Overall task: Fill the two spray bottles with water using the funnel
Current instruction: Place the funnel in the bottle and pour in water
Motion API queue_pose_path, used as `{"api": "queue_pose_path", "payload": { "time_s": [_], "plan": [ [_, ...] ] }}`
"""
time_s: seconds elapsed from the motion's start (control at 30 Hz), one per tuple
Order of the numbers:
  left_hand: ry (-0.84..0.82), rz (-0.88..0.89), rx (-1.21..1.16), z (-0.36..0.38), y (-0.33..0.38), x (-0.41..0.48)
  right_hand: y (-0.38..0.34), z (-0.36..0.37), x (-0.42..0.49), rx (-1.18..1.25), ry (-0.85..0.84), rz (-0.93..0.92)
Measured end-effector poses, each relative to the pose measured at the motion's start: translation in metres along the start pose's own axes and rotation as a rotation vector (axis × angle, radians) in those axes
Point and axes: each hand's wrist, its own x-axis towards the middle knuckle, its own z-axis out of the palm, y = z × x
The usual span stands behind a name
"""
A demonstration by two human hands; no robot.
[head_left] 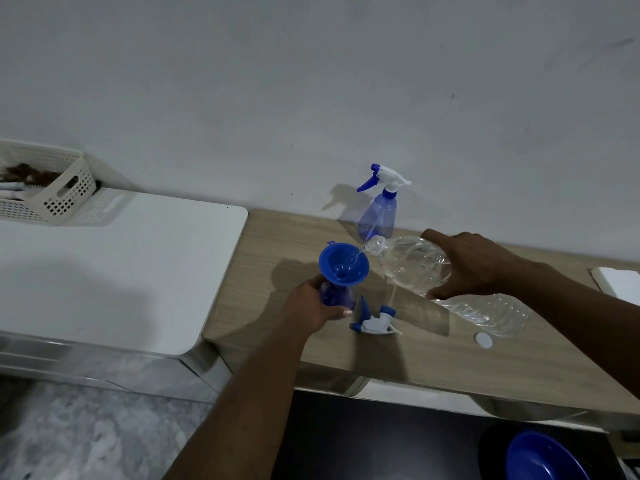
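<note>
A blue funnel [343, 263] sits in the neck of an open blue spray bottle [336, 296] on the wooden table [398, 355]. My left hand [311, 306] grips that bottle's body. My right hand [474, 263] holds a clear water bottle [412, 263] tilted left, and a thin stream runs from its mouth into the funnel. The removed spray head [375, 322] lies on the table beside the open bottle. A second blue spray bottle [379, 211] with its white and blue trigger head on stands by the wall.
A second clear plastic bottle [485, 313] lies on its side at the right, with a white cap [483, 340] in front of it. A white surface [114, 265] adjoins the table's left, bearing a cream basket [65, 188]. A blue bowl [543, 459] sits below.
</note>
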Motion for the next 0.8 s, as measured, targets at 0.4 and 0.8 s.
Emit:
{"api": "queue_pose_path", "payload": {
  "time_s": [0.4,0.8],
  "plan": [
    [0.001,0.004,-0.027,0.002,-0.002,0.002,0.003,-0.003,-0.003,0.092,0.057,0.038],
    [-0.005,0.014,-0.054,0.002,-0.004,0.002,-0.001,0.048,-0.010,0.711,0.583,0.261]
  ]
}}
